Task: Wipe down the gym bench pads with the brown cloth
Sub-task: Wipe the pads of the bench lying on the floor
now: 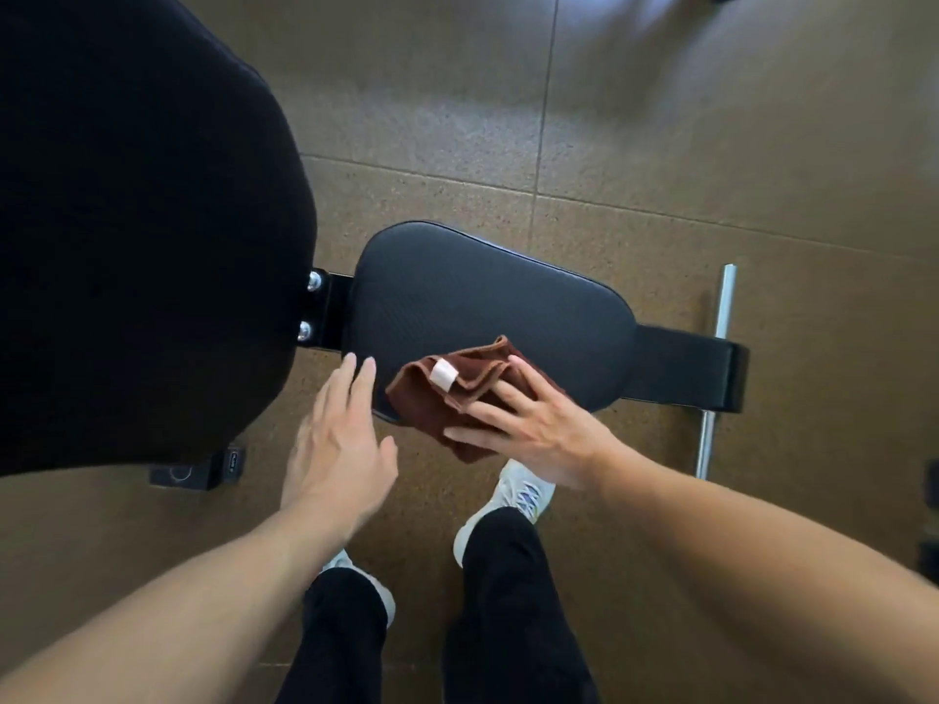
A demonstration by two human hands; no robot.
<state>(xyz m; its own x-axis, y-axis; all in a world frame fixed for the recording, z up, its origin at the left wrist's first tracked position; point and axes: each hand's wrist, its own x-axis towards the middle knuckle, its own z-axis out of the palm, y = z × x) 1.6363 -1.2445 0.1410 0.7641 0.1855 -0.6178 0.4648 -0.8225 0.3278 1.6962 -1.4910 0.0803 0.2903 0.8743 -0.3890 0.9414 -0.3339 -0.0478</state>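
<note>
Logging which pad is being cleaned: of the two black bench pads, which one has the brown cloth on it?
The smaller seat pad, mid-frame. The brown cloth lies on its near edge under the right hand; the big back pad at left has none.

- You get no readable text anywhere in this view.
- White tag (443, 374) on the brown cloth (442, 398): blank on the side you see.
- Small plate (233, 460) on the black frame foot (195, 472) carries marks, too small and blurred to read.

Brown speckled floor tiles (660, 119) catch pale glare.
</note>
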